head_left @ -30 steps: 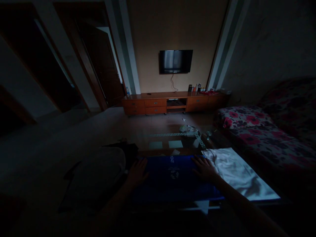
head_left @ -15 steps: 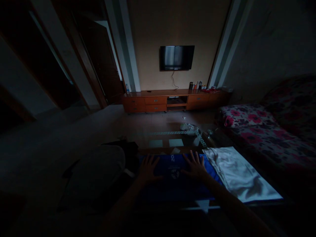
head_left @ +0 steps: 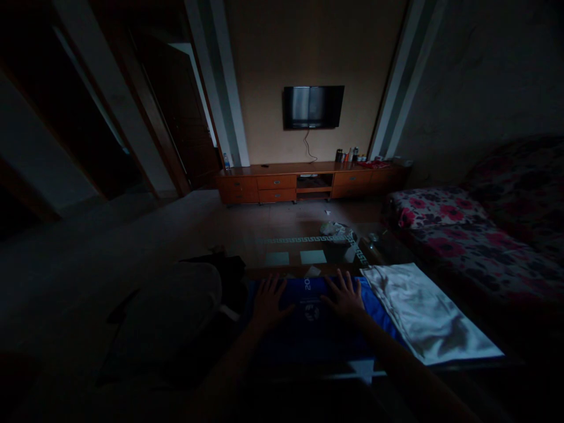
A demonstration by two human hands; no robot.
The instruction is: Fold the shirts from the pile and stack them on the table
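A blue piece of clothing [head_left: 304, 341] with white printing lies flat and folded on a glass-topped table. On its left part rests my left hand [head_left: 268, 302], palm down with the fingers spread. My right hand [head_left: 346, 298] lies flat on its right part, fingers also spread. Neither hand grips anything. Right beside the blue garment is a folded white cloth [head_left: 434, 311], its left edge touching or overlapping the blue one. The dim light hides the near edge of the blue garment.
Dark clothes [head_left: 171, 317] are heaped at the left. A crumpled plastic bag [head_left: 333, 229] shows near the table's far end. Beyond stand a wooden TV cabinet [head_left: 277, 183] and a wall television [head_left: 314, 107]. A flowered sofa [head_left: 462, 235] is on the right.
Both hands stay spread on the blue garment; my left hand has shifted very slightly to the right. The camera view has tilted a little.
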